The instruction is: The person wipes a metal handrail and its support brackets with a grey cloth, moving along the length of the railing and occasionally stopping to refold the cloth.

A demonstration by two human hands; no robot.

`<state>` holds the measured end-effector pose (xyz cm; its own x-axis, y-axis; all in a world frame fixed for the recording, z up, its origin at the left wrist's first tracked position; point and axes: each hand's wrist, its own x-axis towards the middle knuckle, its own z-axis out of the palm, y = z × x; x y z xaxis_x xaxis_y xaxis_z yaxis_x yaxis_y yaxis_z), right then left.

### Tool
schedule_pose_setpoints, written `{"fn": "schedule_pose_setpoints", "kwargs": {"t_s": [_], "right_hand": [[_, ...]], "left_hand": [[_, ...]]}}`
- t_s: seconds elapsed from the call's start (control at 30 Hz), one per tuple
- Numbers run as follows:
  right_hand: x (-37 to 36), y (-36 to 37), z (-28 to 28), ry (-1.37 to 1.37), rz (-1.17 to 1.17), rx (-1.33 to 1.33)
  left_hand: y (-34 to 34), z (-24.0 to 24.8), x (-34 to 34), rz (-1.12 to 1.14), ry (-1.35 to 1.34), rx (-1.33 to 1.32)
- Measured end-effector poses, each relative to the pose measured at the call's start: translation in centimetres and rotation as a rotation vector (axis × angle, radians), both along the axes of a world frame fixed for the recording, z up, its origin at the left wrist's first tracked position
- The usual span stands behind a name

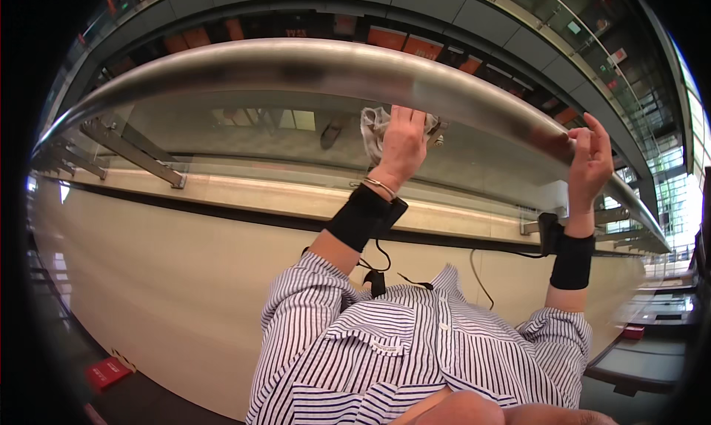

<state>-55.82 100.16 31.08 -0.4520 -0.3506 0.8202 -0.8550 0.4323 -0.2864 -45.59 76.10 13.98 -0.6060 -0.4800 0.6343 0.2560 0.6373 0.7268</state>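
Note:
A thick, shiny metal handrail (296, 63) curves across the view in front of me, with a glass panel (259, 132) below it. My left hand (404, 145) is just under the rail, its fingers pressing a crumpled greyish-white cloth (374, 125) against the glass. Part of the cloth lies hidden behind those fingers. Farther right, my right hand (590, 157) rests by the rail, apparently touching it. Its index finger points up and the others bend loosely, with nothing seen in them. Each wrist has a black band, and a thin bracelet (380, 187) circles the left one.
Metal brackets (141, 154) support the glass along a pale ledge (281, 199). Thin black cables (385, 256) hang near my chest. At the lower left is a red box-like object (109, 372). Beyond the rail, another railed level (570, 25) runs across.

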Motion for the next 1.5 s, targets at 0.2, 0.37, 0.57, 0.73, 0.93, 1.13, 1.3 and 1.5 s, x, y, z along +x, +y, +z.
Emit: {"fn": "schedule_pose_setpoints", "kwargs": {"t_s": [0.2,0.37,0.57,0.73,0.93,1.13,1.3,1.5], "right_hand": [[-5.5,0.7,1.1,-0.374,-0.061,0.071],[-5.3,-0.5,0.7,-0.194,-0.142,0.246],[-5.6,-0.2,0.7,-0.194,-0.186,0.32],[-5.5,0.5,1.1,-0.173,-0.207,0.301],[-4.6,0.0,1.6,-0.291,-0.107,0.223],[-4.0,0.3,1.3,-0.301,-0.121,0.202],[-3.2,1.1,1.6,-0.309,-0.101,0.175],[-1.9,1.3,2.7,-0.411,-0.101,0.162]], "left_hand": [[3.1,-10.0,-1.8,0.19,-0.202,-0.015],[1.8,-12.1,-0.6,0.158,-0.334,0.061],[1.6,-3.2,-1.1,0.114,-0.107,0.161],[3.2,-7.1,-0.4,0.161,-0.092,0.076],[1.9,-12.8,-0.8,0.18,-0.382,0.193],[0.9,-11.1,0.1,0.143,-0.486,0.419],[1.9,-4.9,1.2,0.129,-0.089,0.253],[2.8,-13.6,0.2,0.256,-0.145,-0.011]]}}
